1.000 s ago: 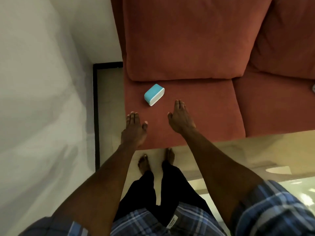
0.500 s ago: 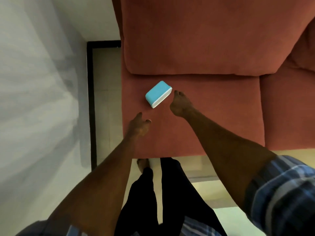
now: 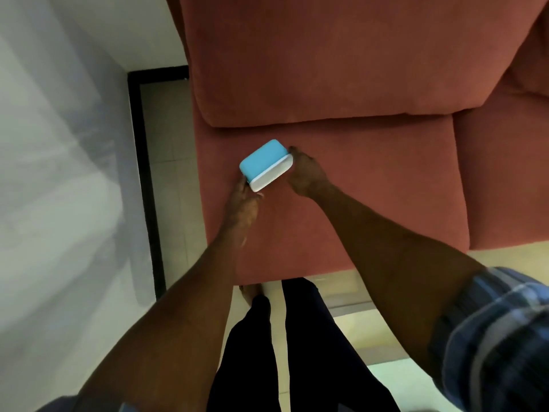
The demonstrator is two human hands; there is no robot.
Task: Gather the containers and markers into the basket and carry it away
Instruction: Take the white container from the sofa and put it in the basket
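Blue-and-white lidded container (image 3: 265, 164) lies on the sofa seat cushion (image 3: 371, 185), long axis diagonal from near-left to far-right. Left hand (image 3: 243, 203) touches its near-left end, right hand (image 3: 306, 173) its far-right end; both equally near, bracketing it. Whether the fingers grip cannot be told.

Short sleeves (image 3: 499, 331) of blue plaid with pale stripes, rolled or ending above the elbow; forearms bare. Black trousers (image 3: 297, 352) on both legs. Bare foot (image 3: 251, 291) on the pale floor tiles. No rings or watch visible on either wrist.
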